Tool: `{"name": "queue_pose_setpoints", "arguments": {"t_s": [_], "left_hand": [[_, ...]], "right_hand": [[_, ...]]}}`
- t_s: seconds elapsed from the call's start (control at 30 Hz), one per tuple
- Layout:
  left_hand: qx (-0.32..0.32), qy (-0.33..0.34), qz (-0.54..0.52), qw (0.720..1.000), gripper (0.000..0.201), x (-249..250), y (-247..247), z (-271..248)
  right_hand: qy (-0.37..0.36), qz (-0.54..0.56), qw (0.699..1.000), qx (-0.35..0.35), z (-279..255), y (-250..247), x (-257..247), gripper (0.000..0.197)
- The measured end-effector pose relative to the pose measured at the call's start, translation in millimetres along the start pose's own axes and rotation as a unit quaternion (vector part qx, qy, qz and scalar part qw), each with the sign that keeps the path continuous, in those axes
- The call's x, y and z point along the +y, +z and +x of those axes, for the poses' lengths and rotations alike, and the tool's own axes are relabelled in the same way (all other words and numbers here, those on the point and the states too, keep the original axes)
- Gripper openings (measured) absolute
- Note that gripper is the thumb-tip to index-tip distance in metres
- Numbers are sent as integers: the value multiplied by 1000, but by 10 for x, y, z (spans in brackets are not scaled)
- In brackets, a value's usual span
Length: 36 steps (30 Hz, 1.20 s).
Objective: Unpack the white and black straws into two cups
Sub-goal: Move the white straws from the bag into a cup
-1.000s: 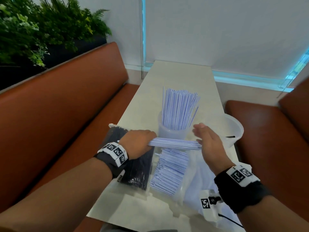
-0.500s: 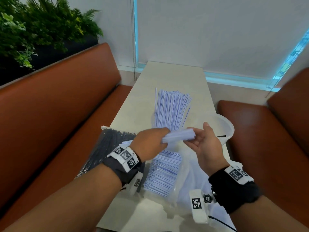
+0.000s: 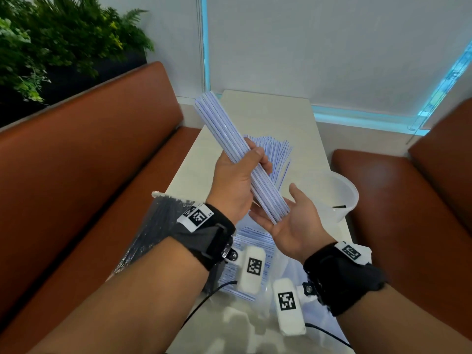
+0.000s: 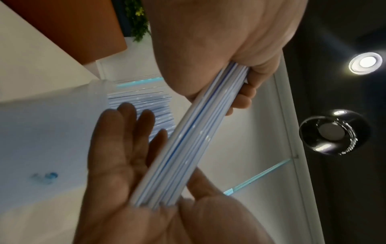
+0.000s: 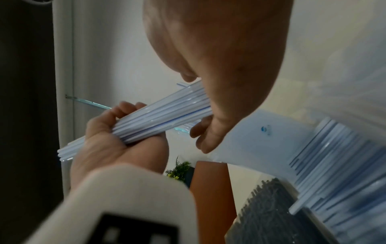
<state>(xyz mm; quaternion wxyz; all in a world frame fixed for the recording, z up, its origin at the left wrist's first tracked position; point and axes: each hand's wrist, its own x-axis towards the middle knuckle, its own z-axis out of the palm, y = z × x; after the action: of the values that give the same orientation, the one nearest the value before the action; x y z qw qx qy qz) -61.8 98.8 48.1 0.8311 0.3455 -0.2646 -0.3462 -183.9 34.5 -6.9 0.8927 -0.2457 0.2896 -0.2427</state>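
Observation:
My left hand (image 3: 244,169) grips a bundle of white straws (image 3: 224,129) round its middle, held tilted above the table with the top end up and to the left. The bundle's lower end rests against the palm of my right hand (image 3: 291,221), which lies open, palm up, fingers straight. The left wrist view shows the bundle (image 4: 188,148) standing on that palm (image 4: 117,148). Behind the hands a clear cup holds more white straws (image 3: 277,154). A second clear cup (image 3: 343,192) stands on the right. A pack of black straws (image 3: 158,226) lies on the left.
An open clear bag of white straws (image 3: 245,241) lies on the pale table (image 3: 268,116) under my wrists. Brown bench seats (image 3: 102,175) run along both sides. Plants (image 3: 51,47) stand behind the left bench. Camera cables trail at the table's near edge.
My left hand lifted the white bundle and swung it from level to steeply tilted. My right hand let go of the bundle's end and turned palm up under it.

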Motion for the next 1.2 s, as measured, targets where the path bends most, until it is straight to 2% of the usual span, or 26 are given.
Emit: {"name": "queue_pose_setpoints", "arguments": {"t_s": [0.1,0.17,0.23,0.27,0.3,0.33,0.37,0.43,0.5,0.63,0.73,0.8,0.87,0.9,0.97,1.1,1.2], "left_hand": [[14,4,-23,1000,23,18,-12,68],[17,2,-17,1000,23,11,8,71],[17,-14,-5,1000,22,-12,23,48],[17,-19,-8,1000,23,-13,17,51],[18,-20,-14,1000,24,-4,-2,63],[20,-18,-14,1000,25,4,-24,79],[22,-15,-7,1000,24,7,-38,83],[21,-15,21,999,18,-25,-18,49],[23,-24,38,999,11,-57,6,30],[23,-17,28,999,16,105,-67,162],[-15,14,90,996,8,212,-25,209],[-8,54,126,990,13,315,16,279],[34,109,111,987,15,484,-8,435],[49,133,100,985,15,570,-30,515],[62,166,100,979,13,638,-58,629],[79,147,221,961,9,350,-156,661],[78,111,361,922,8,121,-403,704]], "right_hand": [[-14,15,1000,21,50,-66,-32,65],[-10,0,1000,5,46,-61,-32,64],[-22,-49,998,-15,42,-27,-14,58],[-67,-120,990,-16,52,-34,-17,49],[-143,-229,963,0,60,-45,-38,37],[-220,-339,915,0,59,-53,-59,28],[-264,-418,869,-10,53,-66,-72,30],[-264,-531,804,-55,44,-32,-67,34],[-245,-630,735,-52,55,7,-33,25],[-254,-685,683,20,108,-30,-19,28],[-247,-707,662,35,171,-51,-5,29],[-259,-746,612,41,231,-70,-20,32],[-280,-785,551,43,277,-108,-62,32],[-281,-803,524,43,305,-129,-81,38],[-265,-832,486,34,369,-142,-104,46],[-219,-864,454,-8,526,-105,-96,28],[-223,-867,444,-28,583,-141,-94,27]]}}
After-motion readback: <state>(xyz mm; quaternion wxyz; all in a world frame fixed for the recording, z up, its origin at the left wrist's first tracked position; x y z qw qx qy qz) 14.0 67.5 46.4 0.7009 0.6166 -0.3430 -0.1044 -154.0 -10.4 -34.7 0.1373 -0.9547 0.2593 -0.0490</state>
